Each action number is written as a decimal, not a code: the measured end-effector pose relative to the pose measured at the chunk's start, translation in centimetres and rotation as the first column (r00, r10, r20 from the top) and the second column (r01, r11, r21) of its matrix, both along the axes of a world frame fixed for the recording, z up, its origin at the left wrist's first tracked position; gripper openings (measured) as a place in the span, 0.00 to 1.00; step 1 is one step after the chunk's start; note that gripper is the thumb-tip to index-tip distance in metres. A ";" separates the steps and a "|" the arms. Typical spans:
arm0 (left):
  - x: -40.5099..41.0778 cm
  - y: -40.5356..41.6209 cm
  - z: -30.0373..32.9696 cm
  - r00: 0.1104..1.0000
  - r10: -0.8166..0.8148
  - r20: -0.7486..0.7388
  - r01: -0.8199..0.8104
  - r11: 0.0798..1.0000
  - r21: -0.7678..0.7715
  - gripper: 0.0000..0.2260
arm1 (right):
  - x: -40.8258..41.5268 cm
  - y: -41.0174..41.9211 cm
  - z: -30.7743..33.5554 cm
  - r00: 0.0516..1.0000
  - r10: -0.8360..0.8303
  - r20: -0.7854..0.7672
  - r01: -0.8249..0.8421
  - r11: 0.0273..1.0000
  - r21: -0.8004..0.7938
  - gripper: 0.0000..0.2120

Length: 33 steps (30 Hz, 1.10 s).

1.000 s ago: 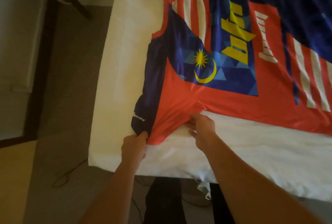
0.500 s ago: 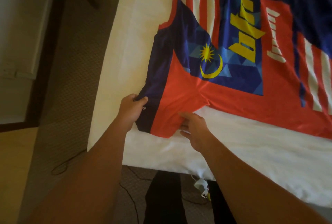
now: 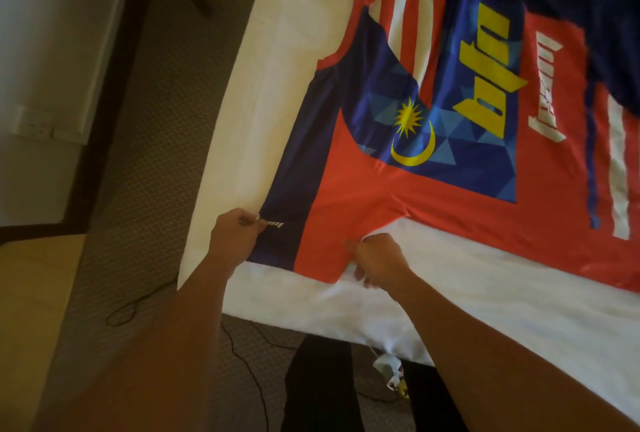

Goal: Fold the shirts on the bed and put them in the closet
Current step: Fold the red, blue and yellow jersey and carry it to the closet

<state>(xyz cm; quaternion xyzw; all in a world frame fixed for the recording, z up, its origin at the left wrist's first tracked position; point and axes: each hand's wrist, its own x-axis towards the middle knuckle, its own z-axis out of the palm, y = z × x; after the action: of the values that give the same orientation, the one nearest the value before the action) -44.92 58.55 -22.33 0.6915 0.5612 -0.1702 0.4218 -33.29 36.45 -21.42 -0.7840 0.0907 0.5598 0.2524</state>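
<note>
The sleeve (image 3: 304,223) of the shirt (image 3: 485,154) is held at its cuff by both hands. The left hand (image 3: 232,237) is clenched on the navy corner of the cuff, thumb pinched over fabric right by the small white logo. The right hand (image 3: 377,262) is curled round the red corner of the same cuff, approx. where the underarm seam ends; a bit of white sheet may be bunched under its fingers too, cannot tell.

The two grips are set apart, w/ the cuff edge stretched between them, prob. so the sleeve is pulled flat & square before it is folded in over the body. Just beyond the grips the sleeve lies smooth, creases fanning from the armpit. Further out the body of the shirt is spread printed side up on the bed (image 3: 519,320), w/ star-and-crescent & yellow lettering in view; its far side runs out of frame. Below the grips a strip of bare sheet is left, then the bed edge, carpet & a cable.

Vs. 0.5 s ago: the left hand is shifted down to the cuff corner, the right is changed from flat fingers to a curled grasp, & the sleeve is drawn wider & flatter. Vs. 1 s ago the hands are spread further apart. No fold is made yet; the closet is not in view.
</note>
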 end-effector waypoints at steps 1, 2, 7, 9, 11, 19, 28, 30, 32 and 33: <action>0.4 0.1 0.1 1.000 -0.020 -0.023 0.020 1.000 0.012 0.07 | 0.7 -0.1 0.3 0.990 0.029 0.136 -0.019 0.997 -0.070 0.17; 1.2 0.2 0.3 0.998 -0.034 -0.045 0.035 0.999 0.033 0.09 | 1.7 -0.1 0.7 0.961 0.058 0.270 -0.026 0.992 -0.122 0.16; 8.4 0.6 1.3 0.998 -0.051 0.025 0.046 0.986 0.162 0.11 | 9.2 2.0 1.3 0.806 0.080 0.587 -0.031 0.995 -0.093 0.10; 12.1 1.0 1.2 0.993 -0.057 0.106 0.040 0.987 0.154 0.08 | 13.1 3.8 0.9 0.766 0.099 0.636 -0.087 0.995 -0.050 0.08; 15.8 1.7 1.0 0.983 -0.063 0.174 0.040 0.990 0.132 0.07 | 17.0 5.9 0.4 0.710 0.142 0.689 -0.182 0.983 -0.014 0.06; 25.2 3.9 -1.2 0.961 -0.014 0.278 -0.006 0.997 0.070 0.08 | 28.9 15.9 -1.6 0.495 0.298 0.816 -0.443 0.895 -0.058 0.21; 24.9 6.0 -3.8 0.923 -0.115 0.368 0.083 0.991 0.101 0.04 | 33.3 22.2 -3.2 0.304 0.559 0.772 -0.525 0.774 -0.354 0.14; 24.2 6.7 -3.6 0.895 0.031 0.445 -0.076 0.994 0.082 0.04 | 33.0 23.1 -3.2 0.332 0.443 0.833 -0.523 0.821 -0.228 0.12; 22.9 6.8 -3.6 0.877 0.153 0.455 -0.186 0.982 0.028 0.05 | 32.5 23.5 -3.2 0.361 0.398 0.843 -0.549 0.822 -0.153 0.13; 22.3 6.8 -3.7 0.879 0.193 0.436 -0.216 0.976 0.003 0.04 | 32.3 23.5 -3.3 0.386 0.381 0.840 -0.552 0.825 -0.121 0.13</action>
<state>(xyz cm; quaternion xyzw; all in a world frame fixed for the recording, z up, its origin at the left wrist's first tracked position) -22.67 65.34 -25.99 0.6594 0.5276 0.0477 0.5335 -0.94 59.93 -24.68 -0.9190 -0.3162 0.1687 0.1644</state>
